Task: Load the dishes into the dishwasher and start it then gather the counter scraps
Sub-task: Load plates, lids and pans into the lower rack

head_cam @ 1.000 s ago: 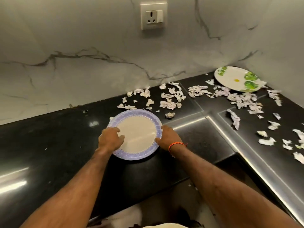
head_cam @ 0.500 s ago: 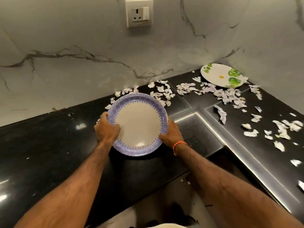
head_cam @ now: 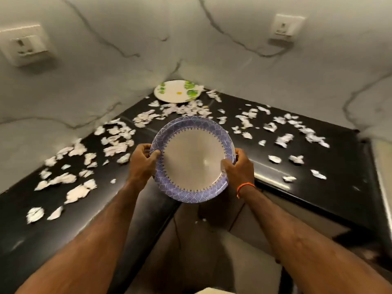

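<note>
I hold the blue-rimmed plate (head_cam: 194, 160) up off the counter (head_cam: 318, 187), in front of the inner corner where the 2 runs of black worktop meet. My left hand (head_cam: 142, 164) grips the plate's left rim, thumb curled over the patterned border and fingers tucked behind it. My right hand (head_cam: 239, 166) clamps the right rim the same way, thumb on the pale middle near the edge; an orange band (head_cam: 245, 187) sits on that wrist. The plate is tilted toward me, its pale face showing, and nothing lies on it. Torn white scraps (head_cam: 114, 145) are scattered across both runs of the counter, thick on the left side and stretching back to the corner, more thinly spread on the right. A second plate (head_cam: 177, 91) with green leaf prints rests flat in the far corner, against the marble wall, with scraps just beside its near rim. 2 sockets are fixed to the wall, 1 at far left (head_cam: 25, 44) and 1 at upper right (head_cam: 286, 27).
</note>
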{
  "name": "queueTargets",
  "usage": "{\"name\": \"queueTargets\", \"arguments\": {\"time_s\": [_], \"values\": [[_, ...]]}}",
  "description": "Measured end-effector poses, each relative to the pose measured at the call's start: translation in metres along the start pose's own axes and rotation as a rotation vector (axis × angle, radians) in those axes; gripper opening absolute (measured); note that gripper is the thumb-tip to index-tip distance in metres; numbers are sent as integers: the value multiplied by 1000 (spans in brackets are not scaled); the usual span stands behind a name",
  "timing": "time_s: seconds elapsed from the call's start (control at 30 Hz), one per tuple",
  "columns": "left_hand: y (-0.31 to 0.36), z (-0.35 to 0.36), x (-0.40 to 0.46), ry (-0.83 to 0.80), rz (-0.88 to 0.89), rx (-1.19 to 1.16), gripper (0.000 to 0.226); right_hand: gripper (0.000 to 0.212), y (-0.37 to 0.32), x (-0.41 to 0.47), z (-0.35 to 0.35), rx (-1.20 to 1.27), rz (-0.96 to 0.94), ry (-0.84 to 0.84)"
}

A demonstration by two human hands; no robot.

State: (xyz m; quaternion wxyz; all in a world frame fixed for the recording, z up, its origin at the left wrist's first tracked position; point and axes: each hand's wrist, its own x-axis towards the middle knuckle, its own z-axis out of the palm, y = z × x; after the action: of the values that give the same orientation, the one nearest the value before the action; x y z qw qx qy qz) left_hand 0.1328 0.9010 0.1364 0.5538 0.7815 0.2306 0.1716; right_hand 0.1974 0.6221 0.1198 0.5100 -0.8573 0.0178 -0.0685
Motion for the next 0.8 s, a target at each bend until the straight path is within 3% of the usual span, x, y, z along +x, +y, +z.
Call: {"name": "queueTargets", "arguments": {"time_s": [0.1,0.27,0.43,0.57,0.8], "values": [[31,55,-15,-186,78,-65,24,16,35,-4,-64,-12,61,123],[75,157,-63,-447,178,-79,19,35,101,-37,-169,-62,109,282],[104,253,-139,-676,245,-43,15,30,165,-97,-273,-124,214,440],[121,334,-213,-879,338,-14,25,39,218,-161,-355,-154,357,541],[151,447,-346,-1261,453,-13,15,41,275,-269,-443,-112,574,835]]}}
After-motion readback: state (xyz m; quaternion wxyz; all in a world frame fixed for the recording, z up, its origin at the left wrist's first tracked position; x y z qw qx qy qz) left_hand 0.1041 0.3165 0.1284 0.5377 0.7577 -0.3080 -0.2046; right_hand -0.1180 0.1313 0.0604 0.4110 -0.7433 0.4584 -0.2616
